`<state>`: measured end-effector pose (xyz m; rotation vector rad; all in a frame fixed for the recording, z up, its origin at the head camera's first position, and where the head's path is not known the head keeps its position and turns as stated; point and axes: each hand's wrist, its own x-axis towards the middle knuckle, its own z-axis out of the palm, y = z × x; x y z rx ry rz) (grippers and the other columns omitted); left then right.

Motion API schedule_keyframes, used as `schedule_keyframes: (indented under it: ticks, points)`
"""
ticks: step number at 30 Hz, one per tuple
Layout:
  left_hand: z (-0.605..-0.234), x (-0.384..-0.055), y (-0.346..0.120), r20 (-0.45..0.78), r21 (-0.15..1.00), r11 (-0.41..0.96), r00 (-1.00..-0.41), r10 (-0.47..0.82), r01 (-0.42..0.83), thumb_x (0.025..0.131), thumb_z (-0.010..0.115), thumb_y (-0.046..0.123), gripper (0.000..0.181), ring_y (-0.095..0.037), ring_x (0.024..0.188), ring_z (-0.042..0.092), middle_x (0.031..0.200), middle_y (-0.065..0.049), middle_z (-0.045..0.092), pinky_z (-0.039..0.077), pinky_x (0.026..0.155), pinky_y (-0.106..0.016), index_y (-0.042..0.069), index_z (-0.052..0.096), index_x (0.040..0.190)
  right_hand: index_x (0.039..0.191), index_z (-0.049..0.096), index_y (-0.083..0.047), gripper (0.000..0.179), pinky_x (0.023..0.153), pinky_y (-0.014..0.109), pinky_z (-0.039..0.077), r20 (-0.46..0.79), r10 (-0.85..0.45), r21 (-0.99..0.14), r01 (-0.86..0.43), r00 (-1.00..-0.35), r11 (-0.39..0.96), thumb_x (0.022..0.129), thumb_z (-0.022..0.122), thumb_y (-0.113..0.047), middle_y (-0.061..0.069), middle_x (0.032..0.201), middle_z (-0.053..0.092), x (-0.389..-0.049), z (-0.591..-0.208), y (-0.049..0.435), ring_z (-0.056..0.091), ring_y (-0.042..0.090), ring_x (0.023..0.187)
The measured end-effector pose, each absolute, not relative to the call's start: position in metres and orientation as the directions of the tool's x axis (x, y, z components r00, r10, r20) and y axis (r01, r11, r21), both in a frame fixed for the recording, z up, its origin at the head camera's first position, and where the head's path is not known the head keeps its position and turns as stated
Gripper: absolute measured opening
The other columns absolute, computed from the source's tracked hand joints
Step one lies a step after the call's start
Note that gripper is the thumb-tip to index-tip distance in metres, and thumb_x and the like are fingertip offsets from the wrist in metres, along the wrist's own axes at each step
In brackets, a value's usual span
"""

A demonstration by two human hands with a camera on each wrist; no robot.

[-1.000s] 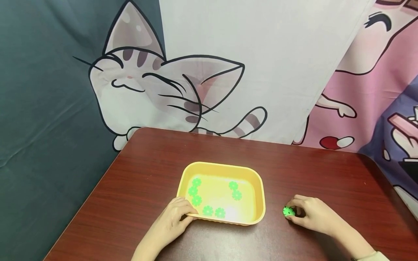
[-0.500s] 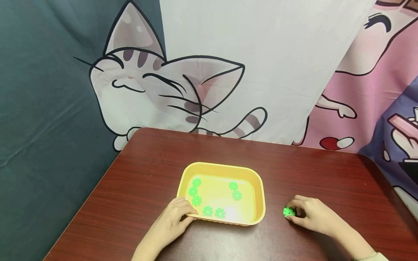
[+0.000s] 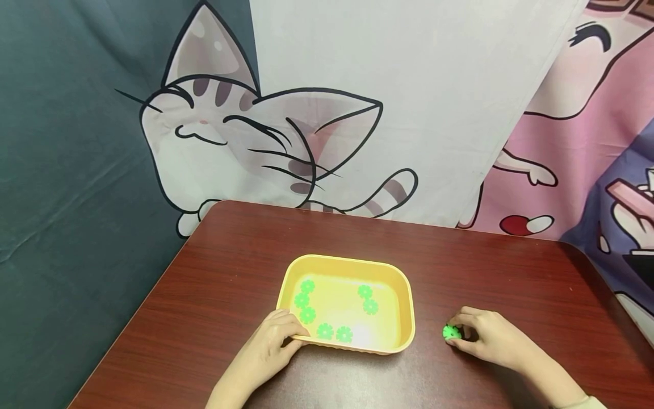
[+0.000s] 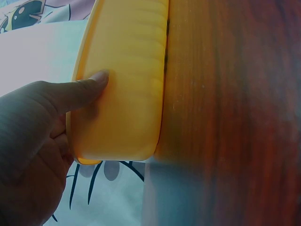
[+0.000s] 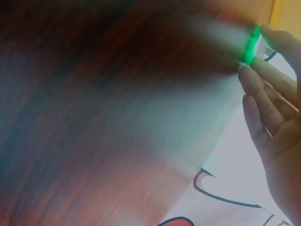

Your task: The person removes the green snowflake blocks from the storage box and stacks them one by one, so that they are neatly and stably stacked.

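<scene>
A shallow yellow plastic tray [image 3: 352,263] sits mid-table with several flat green notched discs [image 3: 325,330] lying on its floor. My left hand [image 3: 265,346] grips the tray's near left corner; in the left wrist view its thumb [image 4: 87,92] presses the outer wall while the other fingers go behind the rim. To the right of the tray, my right hand [image 3: 487,336] pinches one green notched disc [image 3: 451,332] by its edges, low over the tabletop. Seen edge-on in the right wrist view, that disc [image 5: 251,47] sits between thumb and fingers.
The dark red-brown wooden table [image 3: 245,244] spreads around the tray on all sides. Behind its far edge hangs a cloth backdrop [image 3: 434,68] printed with cartoon cats. A yellow strip of the tray [image 5: 276,14] shows at the top right of the right wrist view.
</scene>
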<state>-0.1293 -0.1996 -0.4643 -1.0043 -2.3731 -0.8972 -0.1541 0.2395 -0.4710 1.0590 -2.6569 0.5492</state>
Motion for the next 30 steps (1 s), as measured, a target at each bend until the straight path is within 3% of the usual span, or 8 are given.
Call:
schedule_keyframes:
  ticks: [16,25,30]
  points:
    - [-0.465,-0.129,-0.2,0.568,0.406,0.543,-0.668,0.48,0.735,0.068,0.078,0.011,0.015,-0.003,0.079,0.052,0.077,0.015,0.06,0.049,0.085,-0.032,0.018,0.069,0.078,0.084,0.061,-0.025,0.027,0.052,0.002,0.031,0.353,-0.618,-0.246,-0.707,-0.702,0.663,0.068,0.083,-0.023,-0.02,0.074,0.047,-0.155,-0.471,0.239,0.041,-0.008,0.061]
    - [-0.463,-0.127,-0.201,0.558,0.418,0.545,-0.679,0.477,0.727,0.07,0.077,0.01,0.014,-0.002,0.079,0.052,0.078,0.015,0.06,0.049,0.088,-0.035,0.017,0.069,0.078,0.088,0.062,-0.025,0.025,0.051,0.003,0.03,0.312,-0.609,-0.246,-0.681,-0.729,0.689,0.072,0.08,-0.029,-0.021,0.074,0.046,-0.154,-0.471,0.24,0.041,-0.008,0.061]
    - [-0.463,-0.126,-0.201,0.573,0.416,0.527,-0.663,0.481,0.741,0.07,0.077,0.01,0.014,-0.002,0.079,0.052,0.078,0.014,0.06,0.048,0.083,-0.027,0.016,0.068,0.079,0.091,0.066,-0.025,0.023,0.058,0.007,0.039,0.323,-0.595,-0.234,-0.671,-0.736,0.703,0.073,0.079,-0.028,-0.022,0.081,0.055,-0.153,-0.456,0.239,0.051,-0.008,0.068]
